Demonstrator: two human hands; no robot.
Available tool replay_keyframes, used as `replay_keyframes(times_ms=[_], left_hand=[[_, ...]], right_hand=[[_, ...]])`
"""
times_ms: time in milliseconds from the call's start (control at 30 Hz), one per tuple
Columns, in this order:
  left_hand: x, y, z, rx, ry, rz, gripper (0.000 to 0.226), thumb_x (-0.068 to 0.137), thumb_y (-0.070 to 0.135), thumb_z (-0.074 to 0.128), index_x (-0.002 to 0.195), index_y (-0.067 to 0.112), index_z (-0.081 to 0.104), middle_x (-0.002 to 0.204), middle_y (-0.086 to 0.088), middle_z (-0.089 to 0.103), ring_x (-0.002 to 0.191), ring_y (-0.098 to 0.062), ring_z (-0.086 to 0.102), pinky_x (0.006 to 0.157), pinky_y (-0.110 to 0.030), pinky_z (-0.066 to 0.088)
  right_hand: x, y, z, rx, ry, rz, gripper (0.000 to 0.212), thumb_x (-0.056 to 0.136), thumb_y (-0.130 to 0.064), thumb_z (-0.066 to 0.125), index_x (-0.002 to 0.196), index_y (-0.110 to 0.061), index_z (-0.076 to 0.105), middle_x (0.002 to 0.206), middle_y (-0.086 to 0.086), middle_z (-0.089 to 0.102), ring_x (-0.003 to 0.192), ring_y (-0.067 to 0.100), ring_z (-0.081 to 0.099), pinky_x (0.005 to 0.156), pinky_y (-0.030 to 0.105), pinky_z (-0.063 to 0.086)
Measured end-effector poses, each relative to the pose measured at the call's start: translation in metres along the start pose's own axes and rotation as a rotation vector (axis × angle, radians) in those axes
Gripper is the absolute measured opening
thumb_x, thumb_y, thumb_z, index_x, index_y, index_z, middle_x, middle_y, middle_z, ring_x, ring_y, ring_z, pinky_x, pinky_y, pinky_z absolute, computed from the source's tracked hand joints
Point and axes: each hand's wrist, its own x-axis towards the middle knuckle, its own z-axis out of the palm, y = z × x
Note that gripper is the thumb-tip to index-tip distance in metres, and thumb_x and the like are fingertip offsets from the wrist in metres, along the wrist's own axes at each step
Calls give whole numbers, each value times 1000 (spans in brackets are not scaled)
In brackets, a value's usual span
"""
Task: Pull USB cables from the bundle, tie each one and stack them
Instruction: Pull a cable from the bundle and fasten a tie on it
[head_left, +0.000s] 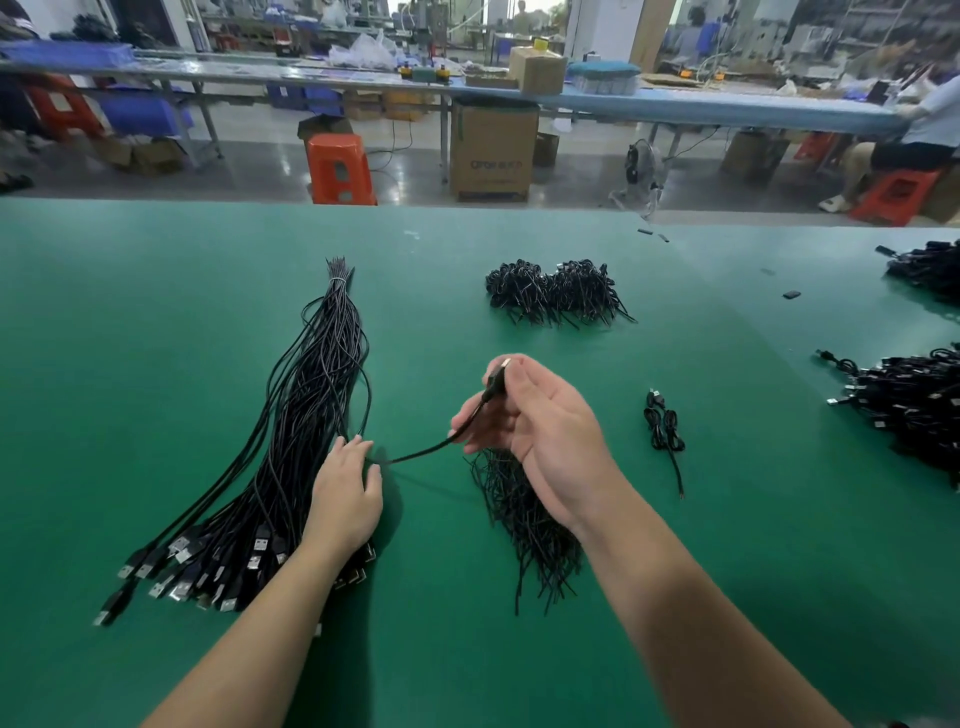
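Observation:
A long bundle of black USB cables (311, 415) lies on the green table (156, 322), tied at its far end, plugs fanned out near me. My right hand (540, 431) is raised and pinches the plug end of one USB cable (426, 449) between thumb and fingers. That cable runs left and down to my left hand (348, 493), which rests on the bundle's right edge with its fingers curled on the cable. A pile of black twist ties (524, 525) lies under my right wrist. One tied cable (664, 431) lies alone to the right.
A stack of tied cables (558, 291) sits at the middle far side. More cable heaps (914, 410) lie at the right edge, with another heap (924, 267) farther back. Beyond the table edge stand an orange stool (340, 169), a cardboard box (493, 150) and a seated person (914, 130).

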Motion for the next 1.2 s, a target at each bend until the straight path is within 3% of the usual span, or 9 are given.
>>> replay_keyframes(times_ms=[267, 433, 667, 867, 1033, 1200], left_hand=[[1, -1, 2, 13, 1, 12, 41, 104, 25, 43, 143, 12, 49, 155, -5, 42, 150, -18, 20, 123, -42, 19], [1, -2, 2, 135, -73, 67, 43, 104, 34, 43, 144, 22, 49, 157, 1, 38, 151, -18, 16, 122, -42, 19], [-2, -1, 3, 228, -102, 24, 53, 102, 39, 45, 152, 23, 36, 162, 3, 28, 152, -17, 11, 123, -42, 16], [-2, 3, 1, 242, -102, -25, 54, 102, 35, 45, 152, 20, 35, 163, 0, 26, 153, -19, 8, 124, -42, 15], [4, 9, 0, 342, -205, -63, 50, 104, 40, 35, 152, 25, 33, 166, -5, 16, 153, -24, 2, 123, -43, 11], [5, 24, -9, 448, -275, -68, 49, 101, 29, 33, 150, 22, 38, 163, -8, 23, 153, -28, 0, 123, -46, 15]], right_hand=[[2, -30, -1, -71, 4, -108, 23, 105, -26, 39, 94, -13, 55, 75, 12, 72, 68, 21, 69, 58, 26, 53], [4, -48, -1, -85, 97, -180, 27, 108, -23, 34, 93, -13, 54, 61, 0, 60, 56, 14, 54, 58, 26, 45], [2, -96, -5, 145, 48, -322, 28, 107, -26, 32, 96, -11, 53, 54, -3, 48, 51, 13, 41, 53, 24, 38], [7, -141, -11, 56, 119, -446, 31, 110, -23, 31, 95, -10, 56, 59, -2, 49, 55, 13, 42, 54, 25, 37], [14, -172, -26, -1, 153, -553, 29, 108, -26, 36, 99, -10, 57, 65, -2, 55, 59, 13, 48, 59, 28, 43], [26, -156, -33, -309, 327, -388, 27, 109, -25, 38, 97, -15, 61, 67, -5, 68, 64, 11, 59, 63, 27, 49]])
